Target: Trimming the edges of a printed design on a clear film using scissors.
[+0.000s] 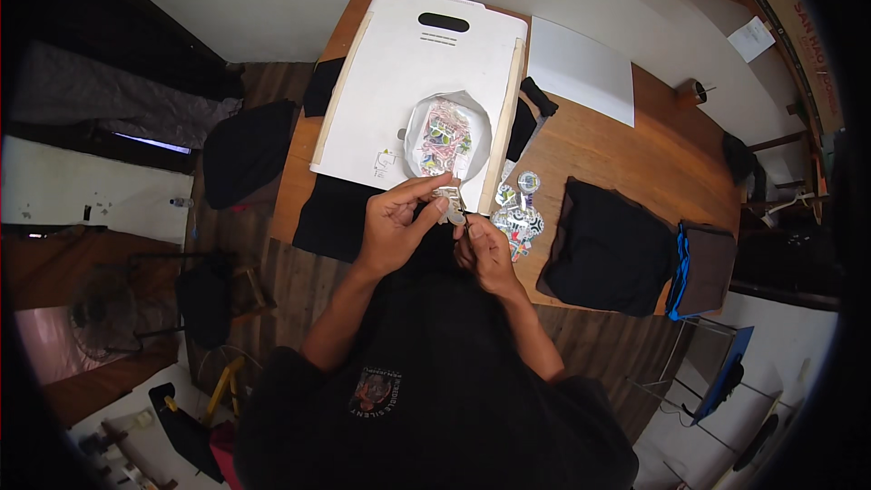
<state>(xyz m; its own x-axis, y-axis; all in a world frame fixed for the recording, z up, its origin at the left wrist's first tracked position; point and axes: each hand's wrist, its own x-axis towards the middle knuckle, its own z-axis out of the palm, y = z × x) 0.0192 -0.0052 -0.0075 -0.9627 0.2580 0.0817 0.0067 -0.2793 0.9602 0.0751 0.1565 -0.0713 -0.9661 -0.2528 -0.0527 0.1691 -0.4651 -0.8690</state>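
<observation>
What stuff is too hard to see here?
In the head view:
Small pale piece: partly covered by the left hand.
Whether the right hand holds anything: its own fingers hide that.
Pictures on the scraps in the white bowl: too small.
Table's near edge: partly behind the black shirt.

There are two hands, one left hand and one right hand, with one small pale piece at the fingers. The one worktop carries one white board with one slot, one white bowl, one blank white sheet and one cylindrical holder. Printed pieces overlap, so their number cannot be told. One fan stands beyond.
</observation>
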